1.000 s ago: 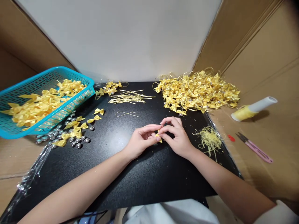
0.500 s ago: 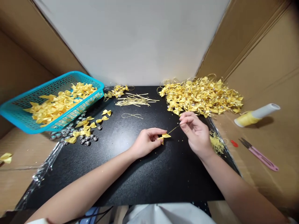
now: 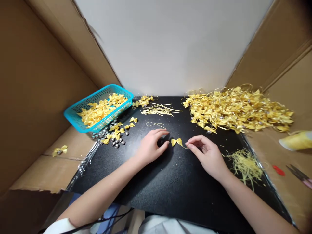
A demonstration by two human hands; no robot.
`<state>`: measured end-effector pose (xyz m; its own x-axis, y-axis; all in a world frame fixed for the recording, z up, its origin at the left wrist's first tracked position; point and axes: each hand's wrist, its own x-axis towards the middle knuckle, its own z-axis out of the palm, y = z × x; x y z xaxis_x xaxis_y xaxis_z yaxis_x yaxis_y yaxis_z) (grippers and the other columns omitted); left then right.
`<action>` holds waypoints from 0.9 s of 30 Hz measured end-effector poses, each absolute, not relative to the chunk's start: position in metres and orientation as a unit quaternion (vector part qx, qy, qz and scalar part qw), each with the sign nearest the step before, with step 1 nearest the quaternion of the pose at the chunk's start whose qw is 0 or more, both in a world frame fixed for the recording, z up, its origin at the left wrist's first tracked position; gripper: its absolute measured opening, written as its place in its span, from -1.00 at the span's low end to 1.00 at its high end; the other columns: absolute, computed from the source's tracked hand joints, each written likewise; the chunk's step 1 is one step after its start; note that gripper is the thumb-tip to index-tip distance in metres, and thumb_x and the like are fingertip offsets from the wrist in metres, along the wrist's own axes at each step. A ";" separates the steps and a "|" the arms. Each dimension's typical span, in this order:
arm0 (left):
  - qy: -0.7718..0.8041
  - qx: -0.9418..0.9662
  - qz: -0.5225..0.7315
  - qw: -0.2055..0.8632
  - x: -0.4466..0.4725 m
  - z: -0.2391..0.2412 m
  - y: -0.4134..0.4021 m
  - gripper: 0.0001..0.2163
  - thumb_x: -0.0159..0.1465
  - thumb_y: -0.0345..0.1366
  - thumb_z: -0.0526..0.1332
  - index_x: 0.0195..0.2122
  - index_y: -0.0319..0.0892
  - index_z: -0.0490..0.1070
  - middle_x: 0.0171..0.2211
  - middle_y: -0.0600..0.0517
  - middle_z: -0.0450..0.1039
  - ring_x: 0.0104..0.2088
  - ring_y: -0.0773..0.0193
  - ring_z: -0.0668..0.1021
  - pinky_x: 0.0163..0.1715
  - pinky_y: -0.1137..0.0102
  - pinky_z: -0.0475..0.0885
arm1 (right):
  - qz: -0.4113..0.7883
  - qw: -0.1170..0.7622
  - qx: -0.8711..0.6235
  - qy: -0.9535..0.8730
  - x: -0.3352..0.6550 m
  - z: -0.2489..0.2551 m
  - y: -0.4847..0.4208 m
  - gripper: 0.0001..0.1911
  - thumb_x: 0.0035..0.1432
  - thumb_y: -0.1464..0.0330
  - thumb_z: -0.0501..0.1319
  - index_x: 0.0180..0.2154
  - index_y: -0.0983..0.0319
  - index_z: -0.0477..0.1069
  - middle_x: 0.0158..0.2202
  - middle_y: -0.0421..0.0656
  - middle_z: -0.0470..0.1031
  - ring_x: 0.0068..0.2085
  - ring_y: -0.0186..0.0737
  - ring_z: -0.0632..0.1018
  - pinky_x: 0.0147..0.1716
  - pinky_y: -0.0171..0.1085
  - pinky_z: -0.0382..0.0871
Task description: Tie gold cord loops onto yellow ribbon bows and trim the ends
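Had a small yellow bow lying flat on the black desk, between two bare hands set apart from each other. Held the left hand open just left of the bow, thumb and forefinger parted and not touching it, apparently to be close by without flattening the loops. Pinched a thin yellow string just right of the bow, between thumb and fingertips of the right hand, probably for a fine grip on so slim a strand. Could not tell whether fastened to the bow or only lying against it.

Had loose bows and silver beads scattered left of the bow and farther back, with a blue basket beyond, holding a mass of bows, seemingly for easy reach by the left hand and for containing such light pieces. Had cut strings in a loose bundle behind the bow, roughly side by side, likely for picking out singly. Had a large heap of stringed bows right of the bow and farther back, presumably to avoid mixing with the loose ones. Had thread scraps right of the bow and nearer, then, farther right, scissors and a spool, both partly out of view, perhaps off to the side for elbow room.
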<state>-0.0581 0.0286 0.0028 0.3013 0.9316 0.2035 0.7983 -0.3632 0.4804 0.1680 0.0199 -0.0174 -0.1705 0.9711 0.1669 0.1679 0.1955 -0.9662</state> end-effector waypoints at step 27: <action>0.706 0.706 -0.049 -0.035 -0.148 0.054 0.116 -0.76 0.09 -0.40 0.23 -0.23 -0.15 0.61 -0.19 -0.09 0.60 -0.17 0.01 0.55 -0.28 0.31 0.41 | 0.491 0.512 -0.474 -0.521 0.169 -0.018 0.025 -0.66 -0.02 0.08 0.38 -0.38 0.23 0.49 -0.36 -0.08 0.60 -0.32 -0.17 0.60 -0.26 -0.19 0.52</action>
